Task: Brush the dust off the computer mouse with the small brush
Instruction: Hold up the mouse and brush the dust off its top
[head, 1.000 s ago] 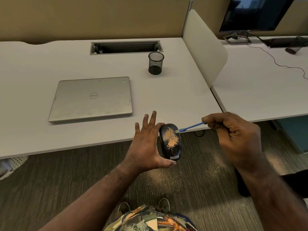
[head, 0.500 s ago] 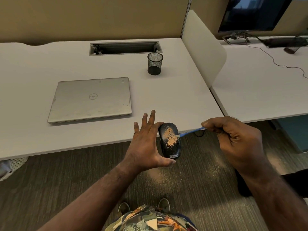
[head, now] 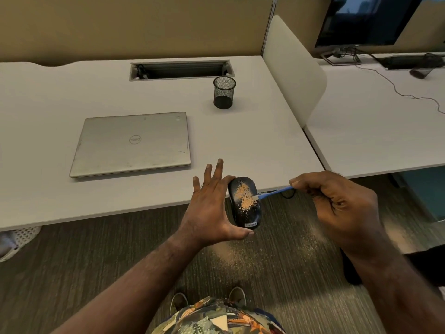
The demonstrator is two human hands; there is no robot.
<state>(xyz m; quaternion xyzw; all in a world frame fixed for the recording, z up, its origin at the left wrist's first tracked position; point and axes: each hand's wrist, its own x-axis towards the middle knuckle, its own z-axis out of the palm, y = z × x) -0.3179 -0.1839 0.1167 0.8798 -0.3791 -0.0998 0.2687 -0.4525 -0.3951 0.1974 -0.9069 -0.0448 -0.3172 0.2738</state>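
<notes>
A black computer mouse [head: 245, 213] with orange-tan dust on its top is held in the air just off the desk's front edge. My left hand [head: 209, 208] grips it from the left, thumb under its near end and fingers stretched along its far side. My right hand [head: 337, 208] is closed on the blue handle of a small brush [head: 274, 192]. The brush's pale head touches the right side of the dust patch.
A closed silver laptop [head: 131, 143] lies on the white desk [head: 252, 145], with a black mesh pen cup [head: 224, 92] behind it. A white divider [head: 293, 68] separates a second desk with a monitor [head: 366, 20] and cables. Dust lies scattered on the carpet [head: 240, 256] below.
The brush head has come back onto the mouse's top after dipping off its right side half a second ago. The dust patch looks slightly thinner near its far end. My left hand stays put.
</notes>
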